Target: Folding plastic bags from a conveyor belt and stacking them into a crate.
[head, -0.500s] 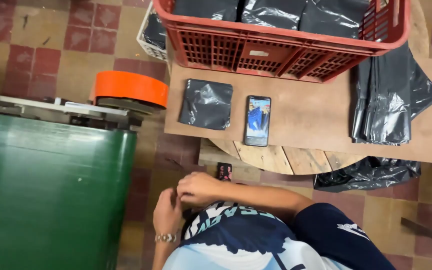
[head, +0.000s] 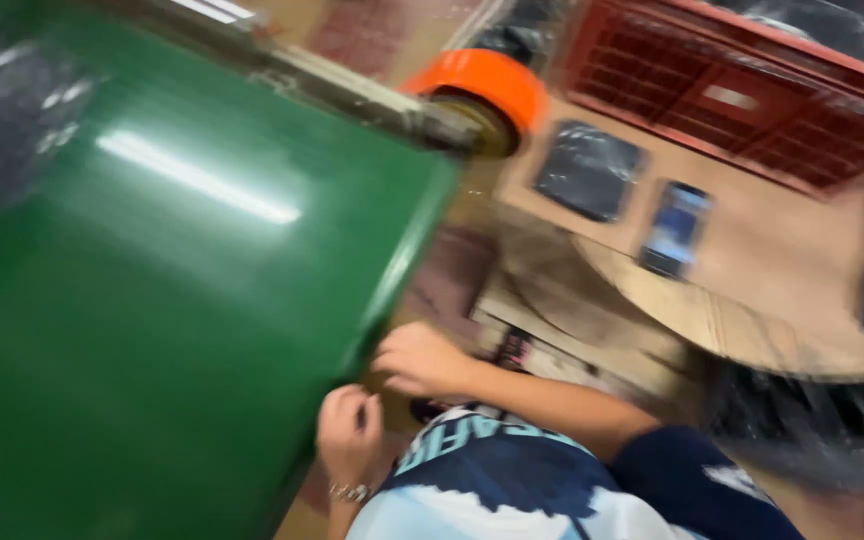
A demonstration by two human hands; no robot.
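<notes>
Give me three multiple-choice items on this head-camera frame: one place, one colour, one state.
1. Where does the dark rectangular phone lie?
A. On the brown cardboard sheet, beside the flat black plastic bag
B. Inside the red plastic crate
C. On the green surface

2. What colour is the round roll at the end of the metal bar?
A. Blue
B. Orange
C. White

3. How are the person's two hands placed?
A. Spread flat on the cardboard
B. Raised above the crate
C. Close together, low, by the edge of the large green surface

Answers:
1 A, the phone rests on the cardboard right of the bag.
2 B, the roll is bright orange.
3 C, the left hand and right hand sit near each other beside the green edge.
</notes>
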